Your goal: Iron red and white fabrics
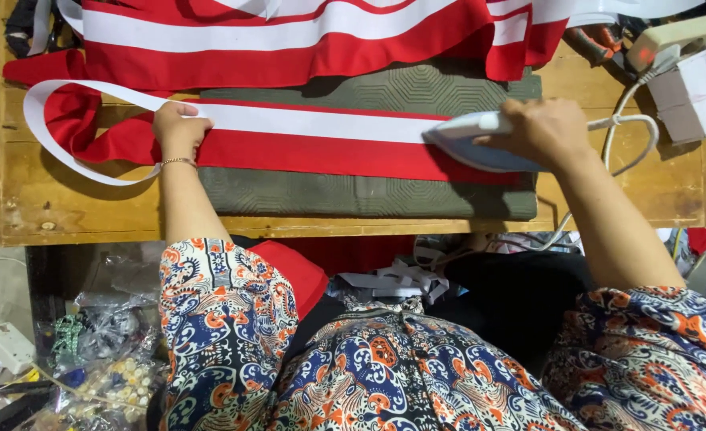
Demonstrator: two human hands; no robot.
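A long red and white fabric strip [313, 136] lies flat across a grey-green ironing pad [369, 195] on a wooden table [73, 207]. My left hand [179, 128] presses down on the strip near its left end, fingers curled on the cloth. My right hand [544, 132] grips the handle of a white and blue electric iron [472, 144], whose pointed tip faces left and rests on the strip's right part. The strip's left end loops off the pad in a white and red curl [57, 136].
More red and white fabric [289, 40] is piled along the table's far edge. The iron's white cord [632, 128] loops at the right, near a power strip [672, 36] and small boxes [692, 92]. Plastic bags with beads [105, 359] lie on the floor at the lower left.
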